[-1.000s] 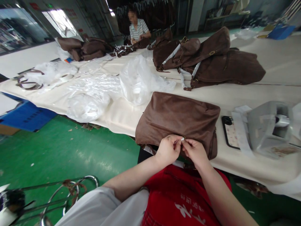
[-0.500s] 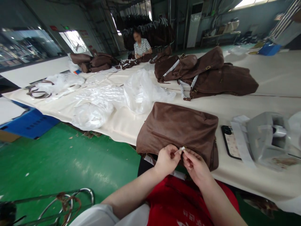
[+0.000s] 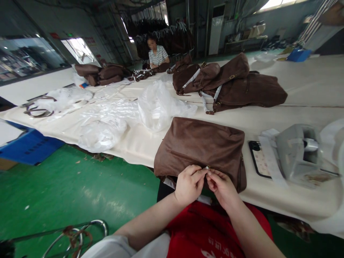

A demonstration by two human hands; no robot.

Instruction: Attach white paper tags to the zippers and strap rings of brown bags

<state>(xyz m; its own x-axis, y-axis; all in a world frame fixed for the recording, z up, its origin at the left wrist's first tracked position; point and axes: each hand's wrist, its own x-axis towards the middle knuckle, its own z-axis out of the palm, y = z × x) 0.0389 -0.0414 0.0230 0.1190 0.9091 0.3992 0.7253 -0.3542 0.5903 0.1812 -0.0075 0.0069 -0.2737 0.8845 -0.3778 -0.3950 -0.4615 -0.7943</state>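
The brown bag (image 3: 206, 138) lies at lower center, along the near edge of the table (image 3: 137, 143), presumably to keep its zipper (image 3: 185, 156) within short reach. The left hand (image 3: 188, 184) and right hand (image 3: 222, 187) meet beside the zipper, fingertips pinching a small white piece (image 3: 206, 167); the two-sided grip likely steadies it. The phone (image 3: 259, 157) and gray dispenser (image 3: 298, 154) sit at right, apparently offset for working clearance.

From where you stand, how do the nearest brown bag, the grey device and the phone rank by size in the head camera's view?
Brown bag
Grey device
Phone, partly covered by a white strip
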